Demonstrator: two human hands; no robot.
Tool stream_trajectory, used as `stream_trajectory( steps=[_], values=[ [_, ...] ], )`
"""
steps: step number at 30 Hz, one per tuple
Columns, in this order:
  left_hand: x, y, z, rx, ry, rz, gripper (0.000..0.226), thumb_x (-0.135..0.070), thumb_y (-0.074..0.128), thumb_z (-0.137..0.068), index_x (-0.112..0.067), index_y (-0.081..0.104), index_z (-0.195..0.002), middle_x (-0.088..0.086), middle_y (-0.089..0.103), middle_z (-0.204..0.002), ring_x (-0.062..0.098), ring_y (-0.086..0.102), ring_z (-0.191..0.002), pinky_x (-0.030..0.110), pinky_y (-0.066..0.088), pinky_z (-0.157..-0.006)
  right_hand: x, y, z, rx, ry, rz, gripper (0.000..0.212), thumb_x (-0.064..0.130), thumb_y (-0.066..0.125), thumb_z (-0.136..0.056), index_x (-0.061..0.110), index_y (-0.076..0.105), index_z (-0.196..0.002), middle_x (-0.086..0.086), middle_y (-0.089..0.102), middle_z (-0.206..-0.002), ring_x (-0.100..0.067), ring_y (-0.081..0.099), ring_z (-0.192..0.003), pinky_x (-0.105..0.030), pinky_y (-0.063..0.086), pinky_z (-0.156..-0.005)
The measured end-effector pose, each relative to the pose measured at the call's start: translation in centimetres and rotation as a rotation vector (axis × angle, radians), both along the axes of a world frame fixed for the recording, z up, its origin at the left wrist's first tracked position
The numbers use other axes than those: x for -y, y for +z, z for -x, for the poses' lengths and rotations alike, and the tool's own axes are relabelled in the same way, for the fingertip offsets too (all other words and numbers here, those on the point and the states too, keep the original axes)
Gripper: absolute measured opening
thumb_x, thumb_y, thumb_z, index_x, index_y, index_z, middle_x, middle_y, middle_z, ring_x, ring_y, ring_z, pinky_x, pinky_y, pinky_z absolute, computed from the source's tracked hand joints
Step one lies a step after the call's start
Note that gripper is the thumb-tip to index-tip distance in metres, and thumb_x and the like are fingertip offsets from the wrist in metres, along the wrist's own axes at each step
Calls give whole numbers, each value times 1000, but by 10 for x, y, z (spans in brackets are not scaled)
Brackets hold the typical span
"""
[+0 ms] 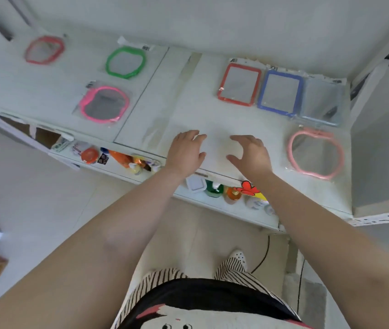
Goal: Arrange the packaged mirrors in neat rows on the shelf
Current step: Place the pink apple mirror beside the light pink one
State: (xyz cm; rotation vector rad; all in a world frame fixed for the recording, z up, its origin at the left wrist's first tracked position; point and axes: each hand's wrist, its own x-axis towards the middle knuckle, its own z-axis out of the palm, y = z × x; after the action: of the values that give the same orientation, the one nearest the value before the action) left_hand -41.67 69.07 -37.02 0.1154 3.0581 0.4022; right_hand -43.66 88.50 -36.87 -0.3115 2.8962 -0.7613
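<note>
Both hands, left (pixel 185 150) and right (pixel 250 154), hover spread and empty over the shelf (pixel 188 110); next they probably grab the pink mirror (pixel 315 153).

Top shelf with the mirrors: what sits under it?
Under the top shelf, a lower shelf holds small bottles: an orange cap, a green bottle, and a red flower shape. The top shelf and both forearms hide everything further back.

One head-worn wide-angle camera looks steeply down from close above at the white flat shelf (pixel 203 119), which bends toward the picture's edges; no second view.
</note>
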Motion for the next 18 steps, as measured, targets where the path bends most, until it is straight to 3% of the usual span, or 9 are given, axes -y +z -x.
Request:
stream_trajectory(
  steps=[11, 18],
  values=[
    [250, 4, -101, 13, 144, 64, 53, -28, 54, -88, -18, 45, -140, 7, 46, -144, 29, 43, -132, 39, 30, -109, 241, -1, -69, 13, 154, 21, 49, 22, 67, -83, 23, 56, -131, -1, 54, -133, -25, 47, -124, -34, 41, -100],
    [340, 18, -101, -21, 190, 50, 52, -27, 53, -86, -18, 47, -137, 8, 53, -137, 30, 46, -128, 42, 31, -111, 334, 14, -66, -18, 221, -35, 51, 22, 68, -82, 23, 56, -131, -2, 55, -133, -25, 47, -123, -35, 43, -98]
  ],
)
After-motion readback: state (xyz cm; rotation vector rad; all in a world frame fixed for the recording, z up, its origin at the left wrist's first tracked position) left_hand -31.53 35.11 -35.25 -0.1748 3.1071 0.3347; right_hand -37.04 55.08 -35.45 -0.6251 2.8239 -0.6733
